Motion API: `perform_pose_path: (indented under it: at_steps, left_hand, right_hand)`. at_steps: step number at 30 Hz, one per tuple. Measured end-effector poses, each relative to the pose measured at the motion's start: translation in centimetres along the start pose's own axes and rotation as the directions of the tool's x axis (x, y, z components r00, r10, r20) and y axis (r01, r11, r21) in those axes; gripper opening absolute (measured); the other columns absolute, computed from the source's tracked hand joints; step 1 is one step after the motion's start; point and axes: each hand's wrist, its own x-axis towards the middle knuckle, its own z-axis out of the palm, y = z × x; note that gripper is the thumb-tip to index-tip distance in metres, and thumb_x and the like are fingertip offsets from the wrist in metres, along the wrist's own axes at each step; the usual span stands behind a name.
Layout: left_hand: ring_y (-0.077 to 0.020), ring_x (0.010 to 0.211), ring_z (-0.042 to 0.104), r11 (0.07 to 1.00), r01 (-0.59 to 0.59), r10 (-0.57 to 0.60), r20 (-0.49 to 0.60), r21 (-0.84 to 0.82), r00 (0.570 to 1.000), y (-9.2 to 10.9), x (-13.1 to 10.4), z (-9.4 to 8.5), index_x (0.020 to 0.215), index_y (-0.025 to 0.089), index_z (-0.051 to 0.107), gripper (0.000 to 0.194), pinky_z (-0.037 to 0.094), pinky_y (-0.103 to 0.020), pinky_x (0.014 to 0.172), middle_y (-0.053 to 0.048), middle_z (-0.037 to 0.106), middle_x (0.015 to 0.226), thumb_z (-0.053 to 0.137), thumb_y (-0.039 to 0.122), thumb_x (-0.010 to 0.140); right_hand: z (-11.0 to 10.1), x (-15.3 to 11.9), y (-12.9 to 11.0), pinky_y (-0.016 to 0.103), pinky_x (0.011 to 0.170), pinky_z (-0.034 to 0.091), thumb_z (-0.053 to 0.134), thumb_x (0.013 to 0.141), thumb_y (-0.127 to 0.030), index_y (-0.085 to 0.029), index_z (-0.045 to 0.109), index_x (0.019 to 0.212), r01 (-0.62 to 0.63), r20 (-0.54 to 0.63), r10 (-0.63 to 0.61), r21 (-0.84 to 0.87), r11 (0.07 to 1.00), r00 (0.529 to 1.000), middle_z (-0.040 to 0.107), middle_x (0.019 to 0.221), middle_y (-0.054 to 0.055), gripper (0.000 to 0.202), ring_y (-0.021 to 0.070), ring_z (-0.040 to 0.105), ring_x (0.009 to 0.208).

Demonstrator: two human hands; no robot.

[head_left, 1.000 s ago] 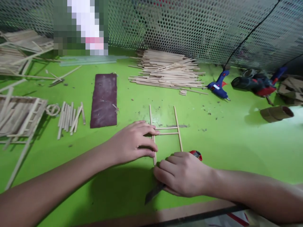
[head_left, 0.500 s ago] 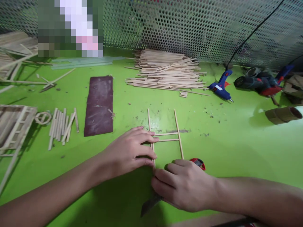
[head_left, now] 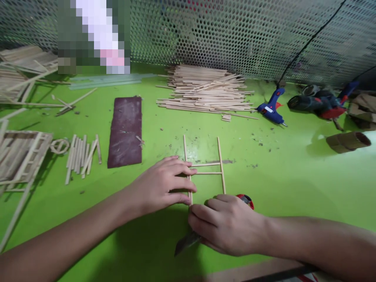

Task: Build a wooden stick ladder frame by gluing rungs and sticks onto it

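Observation:
A frame of thin wooden sticks lies on the green table, with two long sticks joined by two short crosspieces. Along its left side, a second stick lies beside the long one near my fingers. My left hand holds this side down, fingers spread and tips pressed on the sticks. My right hand is closed around a knife; its dark blade points down and left, and a red-and-black handle end shows beyond the knuckles. My right fingertips meet the near end of the left sticks. The blade's contact with the wood is hidden.
A brown sandpaper sheet and short sticks lie left, near a wooden model. A pile of sticks lies behind. At right are a blue glue gun, a power tool and a brown tube.
The camera view has shifted slightly. My right hand and the knife sit slightly higher in view; my left hand stays on the frame.

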Motion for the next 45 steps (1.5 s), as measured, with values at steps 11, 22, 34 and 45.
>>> perform_pose_path:
  at_steps: [11, 22, 34, 45]
  left_hand:
    - [-0.0421, 0.167, 0.039, 0.999, 0.029, -0.028, -0.048, 0.014, 0.998, 0.4, -0.2, -0.1, 0.104, 0.036, 0.091, 0.009, 0.034, -0.070, 0.134, -0.005, 0.057, 0.172, 0.086, 0.042, 0.098]
    - [-0.0405, 0.170, 0.035, 0.997, 0.081, -0.081, 0.003, -0.019, 0.997, -0.3, -0.3, 0.1, 0.130, 0.032, 0.081, 0.048, 0.025, -0.073, 0.138, -0.007, 0.065, 0.165, 0.068, 0.070, 0.105]
    - [-0.0447, 0.167, 0.039, 0.975, 0.208, -0.208, 0.013, -0.071, 0.978, 0.1, -0.2, 0.1, 0.135, 0.025, 0.072, 0.076, 0.032, -0.075, 0.135, -0.012, 0.065, 0.165, 0.059, 0.090, 0.097]
    - [-0.0422, 0.170, 0.034, 0.977, 0.209, -0.206, 0.057, -0.045, 0.977, 0.1, 0.0, 0.0, 0.150, 0.031, 0.069, 0.080, 0.024, -0.071, 0.140, -0.008, 0.062, 0.168, 0.061, 0.089, 0.096]
  right_hand:
    - [-0.2, -0.2, -0.2, 0.039, 0.052, 0.044, 0.051, 0.113, -0.037, -0.017, 0.069, 0.133, -0.031, 0.051, 0.032, -0.022, 0.999, 0.998, 0.077, 0.108, 0.004, 0.034, 0.0149, 0.060, 0.060]
    - [-0.4, -0.6, 0.3, 0.040, 0.049, 0.042, 0.043, 0.118, -0.040, -0.015, 0.074, 0.134, -0.014, -0.028, 0.014, 0.005, 1.000, 1.000, 0.079, 0.132, 0.007, 0.043, 0.0155, 0.052, 0.060]
    - [-0.3, -1.0, -0.3, 0.039, 0.048, 0.043, 0.052, 0.106, -0.031, -0.013, 0.074, 0.131, -0.056, -0.050, 0.057, 0.037, 0.998, 0.997, 0.081, 0.128, 0.008, 0.038, 0.0161, 0.055, 0.059]
    - [-1.1, -1.2, -0.8, 0.038, 0.051, 0.054, 0.058, 0.102, -0.055, -0.010, 0.066, 0.145, -0.128, 0.157, 0.136, -0.059, 0.990, 0.978, 0.067, 0.156, 0.027, 0.063, 0.0194, 0.075, 0.063]
